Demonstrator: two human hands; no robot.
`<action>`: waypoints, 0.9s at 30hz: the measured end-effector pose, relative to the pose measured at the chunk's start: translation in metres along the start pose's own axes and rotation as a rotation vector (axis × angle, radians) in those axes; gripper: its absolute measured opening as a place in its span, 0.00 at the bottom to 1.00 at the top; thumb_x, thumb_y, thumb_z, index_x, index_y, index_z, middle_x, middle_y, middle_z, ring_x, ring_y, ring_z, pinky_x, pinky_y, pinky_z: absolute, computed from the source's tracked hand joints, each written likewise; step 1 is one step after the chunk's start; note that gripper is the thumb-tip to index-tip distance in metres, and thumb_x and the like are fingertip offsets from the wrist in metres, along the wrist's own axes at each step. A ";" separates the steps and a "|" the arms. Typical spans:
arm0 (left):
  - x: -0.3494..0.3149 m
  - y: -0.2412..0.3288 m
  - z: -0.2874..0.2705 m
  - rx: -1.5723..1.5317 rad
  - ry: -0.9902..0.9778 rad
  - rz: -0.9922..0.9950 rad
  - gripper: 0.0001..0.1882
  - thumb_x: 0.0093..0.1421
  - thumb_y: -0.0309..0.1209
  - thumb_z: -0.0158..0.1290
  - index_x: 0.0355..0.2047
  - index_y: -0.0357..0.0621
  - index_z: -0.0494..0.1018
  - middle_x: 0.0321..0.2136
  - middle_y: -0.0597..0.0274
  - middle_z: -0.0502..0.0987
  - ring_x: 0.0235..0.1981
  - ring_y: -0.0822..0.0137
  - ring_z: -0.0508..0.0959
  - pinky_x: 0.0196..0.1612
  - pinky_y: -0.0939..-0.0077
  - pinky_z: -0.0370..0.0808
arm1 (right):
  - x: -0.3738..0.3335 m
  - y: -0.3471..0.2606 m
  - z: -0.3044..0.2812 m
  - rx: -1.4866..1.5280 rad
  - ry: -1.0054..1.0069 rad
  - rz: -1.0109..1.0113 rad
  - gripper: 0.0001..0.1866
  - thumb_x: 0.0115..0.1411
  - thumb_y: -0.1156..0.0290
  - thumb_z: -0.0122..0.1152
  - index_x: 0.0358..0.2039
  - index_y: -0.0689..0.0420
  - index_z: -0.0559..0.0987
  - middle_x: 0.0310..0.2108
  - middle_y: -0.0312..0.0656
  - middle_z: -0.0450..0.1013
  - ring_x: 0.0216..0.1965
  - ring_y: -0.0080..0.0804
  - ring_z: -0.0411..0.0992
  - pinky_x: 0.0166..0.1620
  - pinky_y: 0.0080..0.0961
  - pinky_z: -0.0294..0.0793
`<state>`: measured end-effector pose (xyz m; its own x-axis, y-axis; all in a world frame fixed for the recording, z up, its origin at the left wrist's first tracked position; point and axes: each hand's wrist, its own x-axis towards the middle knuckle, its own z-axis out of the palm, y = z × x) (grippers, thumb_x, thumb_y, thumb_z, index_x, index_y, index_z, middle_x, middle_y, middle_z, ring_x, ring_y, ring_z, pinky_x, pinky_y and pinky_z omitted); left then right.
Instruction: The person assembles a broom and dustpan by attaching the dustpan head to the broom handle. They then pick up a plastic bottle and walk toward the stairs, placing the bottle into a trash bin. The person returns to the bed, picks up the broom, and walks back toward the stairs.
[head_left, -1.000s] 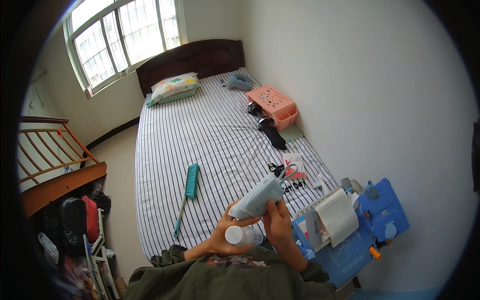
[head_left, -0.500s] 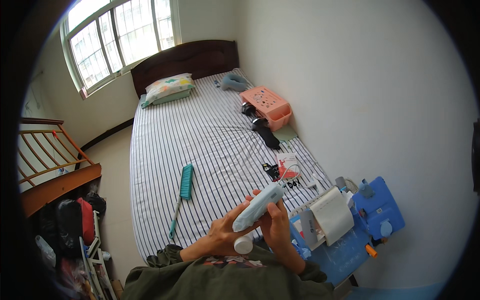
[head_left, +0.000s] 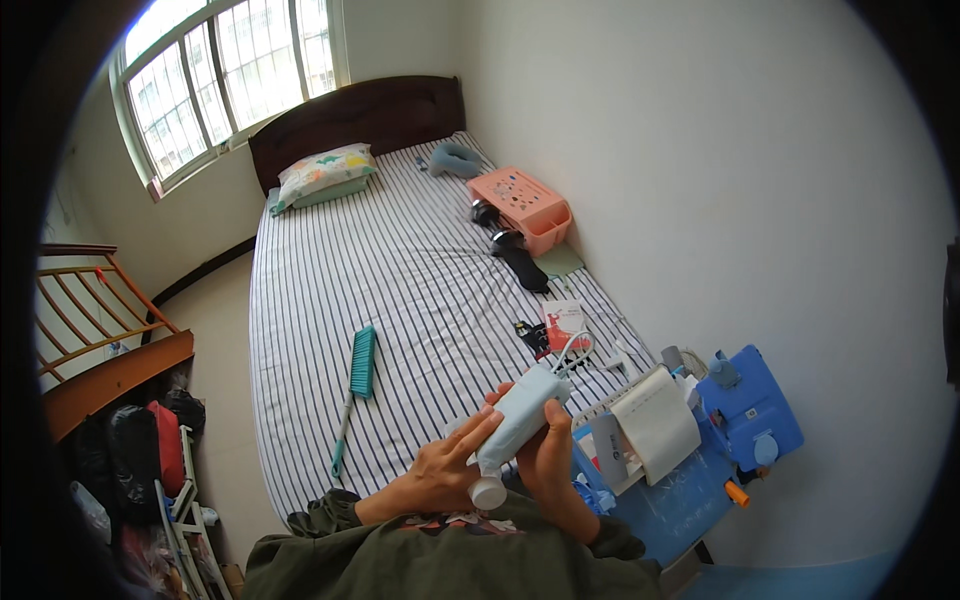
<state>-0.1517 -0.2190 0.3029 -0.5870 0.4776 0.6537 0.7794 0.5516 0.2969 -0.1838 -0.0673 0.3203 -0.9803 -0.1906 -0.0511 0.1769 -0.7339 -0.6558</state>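
Both of my hands hold a pale blue oblong object [head_left: 520, 415] in front of my body. A white cord loops out near its far end. My left hand [head_left: 445, 475] is closed on its near left side, with the fingers lying along its surface. My right hand [head_left: 545, 470] grips the right side, its thumb on the face of the object. A white round cap-like piece [head_left: 487, 493] shows below the near end; I cannot tell whether it belongs to the object. The exact kind of the object cannot be made out.
On the striped bed [head_left: 330, 270] lie a teal brush [head_left: 363, 362], dumbbells [head_left: 507, 241], a pink basket [head_left: 520, 205], a red and white box [head_left: 566, 327] and pillows [head_left: 325, 175]. A blue table [head_left: 670, 515] with papers stands right, by the wall. Bags [head_left: 140, 450] sit left.
The pale blue object has turned slightly, showing more of its broad face. My left fingers have spread further along it. The whole view has shifted a little.
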 end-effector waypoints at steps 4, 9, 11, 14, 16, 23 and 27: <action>-0.001 0.000 0.000 0.013 -0.008 0.009 0.17 0.37 0.32 0.61 0.30 0.37 0.75 0.56 0.46 0.59 0.55 0.52 0.67 0.39 0.71 0.77 | 0.001 0.001 -0.004 0.052 -0.024 -0.009 0.26 0.55 0.60 0.46 0.48 0.68 0.63 0.46 0.52 0.66 0.49 0.39 0.67 0.50 0.34 0.68; -0.003 -0.001 0.004 0.021 0.082 0.009 0.18 0.37 0.32 0.61 0.30 0.36 0.74 0.56 0.43 0.59 0.55 0.51 0.67 0.40 0.70 0.77 | 0.000 -0.006 -0.006 -0.087 -0.182 0.005 0.26 0.53 0.71 0.47 0.52 0.67 0.58 0.50 0.52 0.63 0.53 0.40 0.64 0.53 0.36 0.66; -0.001 0.000 0.004 0.032 0.091 0.019 0.18 0.37 0.32 0.61 0.31 0.36 0.74 0.56 0.43 0.59 0.55 0.51 0.67 0.39 0.70 0.77 | 0.002 -0.006 -0.010 -0.087 -0.222 0.017 0.28 0.52 0.75 0.48 0.54 0.66 0.56 0.51 0.52 0.61 0.54 0.40 0.63 0.54 0.36 0.65; 0.000 0.000 0.006 0.018 0.089 0.022 0.20 0.36 0.32 0.61 0.32 0.36 0.74 0.56 0.43 0.59 0.55 0.51 0.67 0.37 0.71 0.78 | 0.001 -0.007 -0.014 -0.120 -0.252 0.014 0.30 0.51 0.78 0.49 0.55 0.64 0.54 0.53 0.52 0.60 0.55 0.40 0.62 0.55 0.36 0.64; -0.001 -0.001 0.004 0.023 0.091 0.012 0.20 0.36 0.32 0.62 0.32 0.36 0.74 0.56 0.43 0.59 0.55 0.51 0.66 0.36 0.71 0.78 | 0.002 -0.006 -0.013 -0.112 -0.256 0.049 0.30 0.50 0.80 0.49 0.55 0.65 0.54 0.53 0.52 0.60 0.55 0.41 0.62 0.56 0.37 0.63; 0.001 -0.003 0.002 -0.022 0.060 0.005 0.17 0.37 0.30 0.61 0.29 0.37 0.74 0.57 0.46 0.59 0.56 0.52 0.65 0.36 0.72 0.78 | 0.005 0.000 -0.023 -0.191 -0.270 0.069 0.35 0.49 0.72 0.55 0.56 0.65 0.53 0.53 0.54 0.60 0.54 0.43 0.63 0.55 0.38 0.65; 0.004 -0.001 0.001 -0.012 0.075 -0.003 0.15 0.37 0.31 0.61 0.27 0.38 0.74 0.57 0.49 0.59 0.58 0.52 0.63 0.40 0.71 0.77 | 0.006 0.005 -0.021 -0.103 -0.331 0.026 0.34 0.48 0.78 0.53 0.56 0.64 0.53 0.54 0.51 0.60 0.54 0.40 0.62 0.56 0.35 0.63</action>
<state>-0.1551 -0.2166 0.3041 -0.5720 0.4228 0.7029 0.7802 0.5450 0.3070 -0.1902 -0.0584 0.3004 -0.8909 -0.4220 0.1677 0.1748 -0.6595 -0.7311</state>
